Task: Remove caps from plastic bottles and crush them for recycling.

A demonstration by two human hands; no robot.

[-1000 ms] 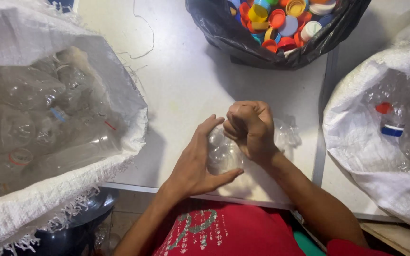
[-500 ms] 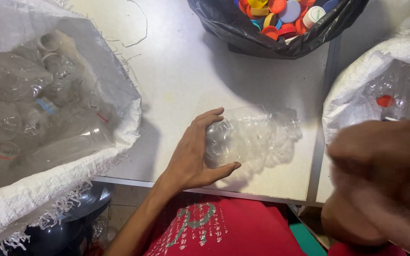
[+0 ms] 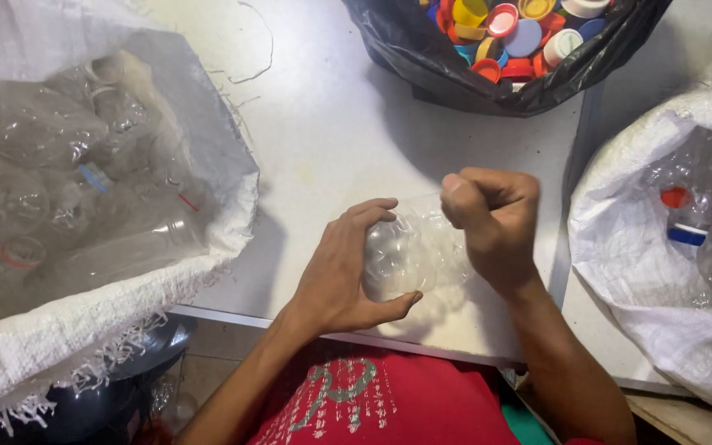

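My right hand (image 3: pixel 496 227) has come back from off to my right and now sits fisted over the neck end of the clear crushed bottle (image 3: pixel 409 251); my left hand (image 3: pixel 348 272) stays cupped round its base, so both hands grip it lying on the white counter (image 3: pixel 331 124). To my left gapes a big white woven sack (image 3: pixel 166 272) of clear bottles, some with red or blue neck rings. Another white sack (image 3: pixel 620 247) at my right shows a red cap and a blue cap. Ahead, a black bag (image 3: pixel 455 78) holds mixed coloured caps.
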